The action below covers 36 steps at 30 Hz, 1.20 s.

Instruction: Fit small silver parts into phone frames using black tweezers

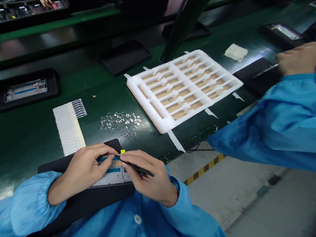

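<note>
My left hand (86,164) rests on a phone frame (110,174) that lies in a black tray (62,166) at the near edge of the green belt; its fingers are curled and press the frame's top edge. Black tweezers (135,166) are pinched in my right hand (150,175), their tip touching the frame near a small yellow tab (122,151). Just beyond lie several tiny shiny metal parts (122,123) scattered on the belt. A white strip of backing paper (68,126) lies to their left.
A white foam tray (184,88) with slotted rows sits mid-belt. Black trays (24,89) holding phone frames ride the belt. A co-worker's blue sleeve (288,116) and hand (303,56) with a tool reach in from the right. A white cloth (236,52) lies further back.
</note>
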{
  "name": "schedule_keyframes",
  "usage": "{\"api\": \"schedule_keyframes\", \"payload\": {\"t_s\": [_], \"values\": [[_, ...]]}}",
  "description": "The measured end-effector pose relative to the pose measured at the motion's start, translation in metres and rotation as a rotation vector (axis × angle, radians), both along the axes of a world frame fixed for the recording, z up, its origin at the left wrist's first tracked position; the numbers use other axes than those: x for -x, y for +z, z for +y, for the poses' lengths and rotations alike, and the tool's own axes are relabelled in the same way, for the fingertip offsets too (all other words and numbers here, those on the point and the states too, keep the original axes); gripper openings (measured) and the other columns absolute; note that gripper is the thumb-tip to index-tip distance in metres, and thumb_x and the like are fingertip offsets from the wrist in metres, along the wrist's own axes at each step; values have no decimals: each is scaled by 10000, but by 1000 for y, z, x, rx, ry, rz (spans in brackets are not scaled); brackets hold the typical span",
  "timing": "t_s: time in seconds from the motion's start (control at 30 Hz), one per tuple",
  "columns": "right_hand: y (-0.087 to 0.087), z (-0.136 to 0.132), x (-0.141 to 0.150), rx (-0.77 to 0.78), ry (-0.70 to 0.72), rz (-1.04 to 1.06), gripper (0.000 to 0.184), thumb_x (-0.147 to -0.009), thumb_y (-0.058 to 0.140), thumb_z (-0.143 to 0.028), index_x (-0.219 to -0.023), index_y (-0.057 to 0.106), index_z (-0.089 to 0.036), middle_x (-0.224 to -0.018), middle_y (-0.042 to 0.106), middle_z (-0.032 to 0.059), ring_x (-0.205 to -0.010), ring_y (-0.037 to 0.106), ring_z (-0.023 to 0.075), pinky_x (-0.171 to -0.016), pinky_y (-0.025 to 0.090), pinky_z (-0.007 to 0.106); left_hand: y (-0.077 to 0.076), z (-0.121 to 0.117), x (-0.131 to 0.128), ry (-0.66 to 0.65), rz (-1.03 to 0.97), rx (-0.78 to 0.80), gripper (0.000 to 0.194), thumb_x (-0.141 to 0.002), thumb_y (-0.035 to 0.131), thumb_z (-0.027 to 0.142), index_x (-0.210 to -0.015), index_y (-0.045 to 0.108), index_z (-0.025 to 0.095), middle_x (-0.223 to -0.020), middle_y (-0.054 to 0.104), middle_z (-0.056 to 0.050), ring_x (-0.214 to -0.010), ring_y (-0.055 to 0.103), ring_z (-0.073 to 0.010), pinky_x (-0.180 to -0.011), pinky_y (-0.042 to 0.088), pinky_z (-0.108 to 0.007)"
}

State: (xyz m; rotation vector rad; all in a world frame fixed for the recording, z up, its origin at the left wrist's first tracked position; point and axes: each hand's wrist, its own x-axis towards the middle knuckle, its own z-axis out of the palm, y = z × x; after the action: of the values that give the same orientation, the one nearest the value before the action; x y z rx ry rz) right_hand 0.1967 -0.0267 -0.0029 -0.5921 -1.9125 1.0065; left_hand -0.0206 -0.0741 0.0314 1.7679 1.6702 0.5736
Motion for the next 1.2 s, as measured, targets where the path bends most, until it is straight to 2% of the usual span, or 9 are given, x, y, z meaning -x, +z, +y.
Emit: {"api": "schedule_keyframes", "payload": {"t_s": [0.13, 0.2, 0.3, 0.4, 0.53, 0.7, 0.9, 1.07, 1.2], "values": [[-5, -1, 0, -21, 5, -6, 257, -970, 688, -25, -1180, 761, -154, -1079, 804, 138, -992, 784, 219, -907, 668, 350, 3, -3, 9, -176, 145, -141, 314, -1087, 507, 282, -1334, 693, 229, -1175, 802, -30, -999, 770, -185, -803, 592, -283], [-6, -2, 1, 19, -13, 10, 242, -969, 694, -36, -1160, 767, -166, -1061, 802, 127, -975, 786, 214, -892, 670, 343, 4, -8, 12, -213, 238, -227, 350, -1103, 492, 277, -1410, 635, 189, -1114, 805, -53, -951, 768, -197, -794, 600, -304], [-6, -4, 3, 53, -30, 10, 228, -972, 692, -51, -1141, 768, -184, -1046, 799, 110, -960, 782, 209, -882, 668, 345, 5, -17, 12, -234, 413, -363, 326, -1116, 481, 278, -1341, 664, 130, -966, 800, -73, -845, 748, -220, -742, 597, -339], [-4, -6, 6, 40, -41, -31, 224, -982, 676, -65, -1148, 756, -193, -1041, 791, 99, -955, 774, 209, -884, 661, 350, 7, -20, 13, -250, 486, -428, 309, -1124, 466, 301, -1184, 723, 140, -963, 804, -75, -829, 742, -221, -744, 594, -351], [-1, -9, 8, 23, -47, -77, 218, -991, 663, -82, -1156, 748, -195, -1060, 793, 98, -994, 778, 223, -907, 653, 354, 5, -2, 38, -111, 540, -349, 305, -1116, 478, 367, -1134, 745, 221, -1087, 800, -43, -969, 743, -225, -848, 598, -363], [6, -7, 6, 145, -75, 3, 177, -972, 685, -106, -1093, 777, -196, -986, 799, 80, -886, 781, 204, -786, 652, 311, -11, 35, 90, 163, 723, -347, 344, -1099, 411, 361, -1080, 730, 233, -1179, 729, -115, -1084, 687, -298, -947, 561, -441], [15, -1, 3, 172, -126, 55, 162, -952, 695, -105, -1044, 797, -191, -957, 809, 83, -856, 782, 215, -764, 655, 330, -21, 45, 102, 162, 759, -357, 355, -1116, 364, 356, -1030, 668, 195, -1031, 685, -89, -1021, 665, -254, -922, 537, -377], [16, 0, 2, 172, -134, 63, 161, -950, 697, -105, -1039, 796, -195, -940, 805, 79, -857, 779, 221, -753, 651, 335, -15, 46, 101, 130, 722, -375, 314, -1110, 379, 333, -900, 583, 222, -823, 606, -50, -846, 653, -228, -783, 522, -339], [18, 2, -3, 157, -157, 85, 164, -967, 687, -106, -1052, 793, -198, -960, 804, 81, -891, 779, 221, -793, 648, 340, -5, 43, 99, 137, 684, -377, 265, -1115, 384, 305, -997, 600, 204, -790, 583, -7, -760, 625, -179, -722, 488, -286]]}}
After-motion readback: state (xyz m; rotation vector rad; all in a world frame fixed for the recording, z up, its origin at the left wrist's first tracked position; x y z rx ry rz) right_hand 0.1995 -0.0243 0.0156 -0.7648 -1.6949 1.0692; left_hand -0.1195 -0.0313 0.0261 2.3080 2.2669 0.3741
